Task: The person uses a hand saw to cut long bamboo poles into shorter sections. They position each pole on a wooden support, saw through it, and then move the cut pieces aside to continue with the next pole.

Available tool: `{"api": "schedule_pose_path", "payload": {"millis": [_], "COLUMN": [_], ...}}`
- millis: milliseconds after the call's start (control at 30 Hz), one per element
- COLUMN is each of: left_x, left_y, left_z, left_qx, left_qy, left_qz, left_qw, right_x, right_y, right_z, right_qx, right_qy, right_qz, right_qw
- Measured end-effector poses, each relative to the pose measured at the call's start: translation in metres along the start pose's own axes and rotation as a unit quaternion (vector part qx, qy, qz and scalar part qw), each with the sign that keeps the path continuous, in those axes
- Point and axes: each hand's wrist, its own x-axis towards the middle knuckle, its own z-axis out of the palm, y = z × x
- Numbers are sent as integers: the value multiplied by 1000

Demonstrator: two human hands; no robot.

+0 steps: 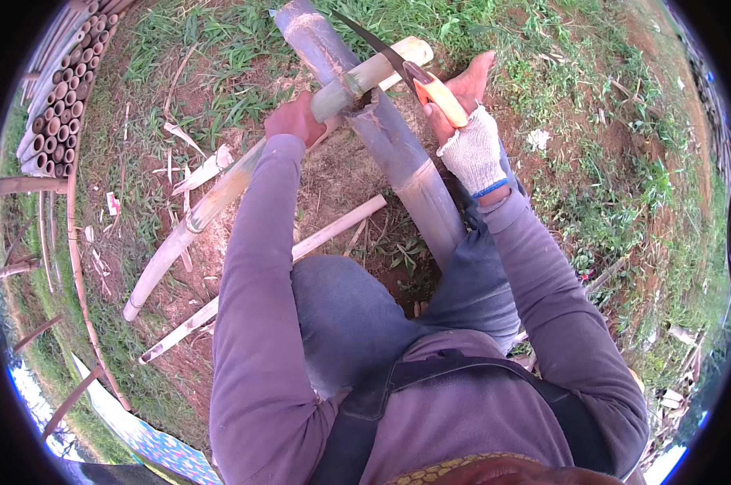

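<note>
A pale bamboo pole (220,194) slants from lower left to upper right, across a thick grey bamboo trunk (406,162) with a notch in its upper side. My bare left hand (297,121) is closed round the pole just left of the trunk. In my right hand (470,149), which wears a white knit glove with bare fingertips, is a handsaw (440,95) with an orange handle. Its dark curved blade reaches up and left, beside the pole's far end. Whether the teeth touch the bamboo I cannot tell.
A bare foot (472,81) rests beyond the saw handle. Another bamboo length (337,228) lies on the ground near my knee. Split bamboo scraps (208,170) lie at the left. Cut bamboo tubes (62,121) are stacked at the far left behind a pole frame. Grass and bare soil surround me.
</note>
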Motion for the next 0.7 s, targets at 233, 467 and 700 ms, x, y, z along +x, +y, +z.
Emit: {"api": "schedule_pose_path", "payload": {"millis": [233,467,700], "left_x": [-3,1,0], "left_y": [-4,6,-6], "left_z": [-16,-17,-11], "left_qx": [-16,-22,-19], "left_qy": [-3,7,-11], "left_qz": [-13,12,-3], "left_qw": [1000,1000,1000], "right_x": [-131,1,-112], "right_y": [8,0,24], "right_z": [-91,-16,-83], "right_qx": [27,15,-68], "right_qy": [-33,18,-43], "right_qz": [5,-38,-141], "right_qw": [999,999,987]}}
